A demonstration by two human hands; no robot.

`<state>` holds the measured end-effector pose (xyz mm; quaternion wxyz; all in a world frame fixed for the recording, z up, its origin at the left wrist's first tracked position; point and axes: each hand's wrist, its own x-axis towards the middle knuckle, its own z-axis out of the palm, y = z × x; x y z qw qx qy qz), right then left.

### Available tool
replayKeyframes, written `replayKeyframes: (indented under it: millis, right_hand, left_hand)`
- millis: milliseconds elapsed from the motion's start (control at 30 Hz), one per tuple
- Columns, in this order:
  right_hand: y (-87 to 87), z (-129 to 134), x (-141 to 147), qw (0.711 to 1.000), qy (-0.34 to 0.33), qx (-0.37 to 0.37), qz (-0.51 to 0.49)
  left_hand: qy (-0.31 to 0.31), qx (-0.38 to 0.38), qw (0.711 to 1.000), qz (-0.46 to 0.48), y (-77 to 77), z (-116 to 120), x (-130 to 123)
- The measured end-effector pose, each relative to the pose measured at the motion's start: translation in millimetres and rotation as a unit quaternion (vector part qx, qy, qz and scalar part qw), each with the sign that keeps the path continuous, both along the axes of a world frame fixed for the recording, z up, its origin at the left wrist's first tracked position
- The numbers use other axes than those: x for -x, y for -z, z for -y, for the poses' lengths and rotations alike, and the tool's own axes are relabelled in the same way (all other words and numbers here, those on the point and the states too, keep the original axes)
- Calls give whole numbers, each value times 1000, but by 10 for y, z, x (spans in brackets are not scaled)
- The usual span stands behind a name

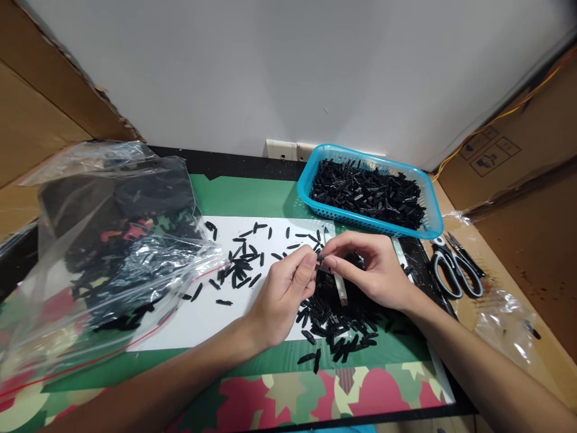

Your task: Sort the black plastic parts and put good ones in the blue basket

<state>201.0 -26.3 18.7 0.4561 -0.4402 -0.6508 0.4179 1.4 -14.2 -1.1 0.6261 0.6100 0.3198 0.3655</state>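
My left hand (pixel 286 294) is closed, its thumb pressed on its curled fingers around a small black piece. Thumb and forefinger of my right hand (pixel 367 267) pinch the end of a small black piece (pixel 321 257) between the two hands. The fingertips nearly touch, and they partly hide the piece. Under and right of my hands lies a heap of black pieces (pixel 345 331). More black pieces (pixel 241 264) are scattered over the white sheet (pixel 175 325) to the left.
A blue basket (pixel 437 210) full of black pieces stands at the back right. Scissors (pixel 455 273) lie at the right beside a small clear bag (pixel 505 316). A large clear zip bag (pixel 121 252) with black contents lies at the left. Cardboard (pixel 532 180) flanks the table.
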Motion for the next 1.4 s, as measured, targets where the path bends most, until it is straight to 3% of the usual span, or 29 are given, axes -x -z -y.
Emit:
replayKeyframes:
  millis: [533,667,733,867,933,1000,1200,1267,1400]
  right_hand:
    - [-12,-6,2,1000,8,-13,-3]
    - [-38,-52,-88,994,7,-34,104]
    - [-15,-93,-161,968,6,-88,233]
    - [90,-166,-273,849,-43,-221,479]
    - [134,-186,-289,812,-62,-254,522]
    - [157,-193,-284,801,-67,-272,530]
    - [206,-188,-246,810,-68,-321,486]
    - [215,-176,-240,833,-48,-337,435]
    - [125,-115,-216,900,57,-337,272]
  left_hand:
    - [-7,-24,998,-54,-10,15,35]
    - [-21,-28,998,-52,-17,19,37]
    - [-32,-30,998,-53,-19,17,34]
    - [-48,-32,997,-54,-25,8,27]
    - [-50,-34,997,-51,-27,1,24]
    - [-50,-36,997,-51,-28,-5,21]
    - [-55,-40,996,-56,-15,-14,20]
    - [-57,-38,996,-52,-9,-13,23]
    - [-55,-33,997,-46,-14,-2,37]
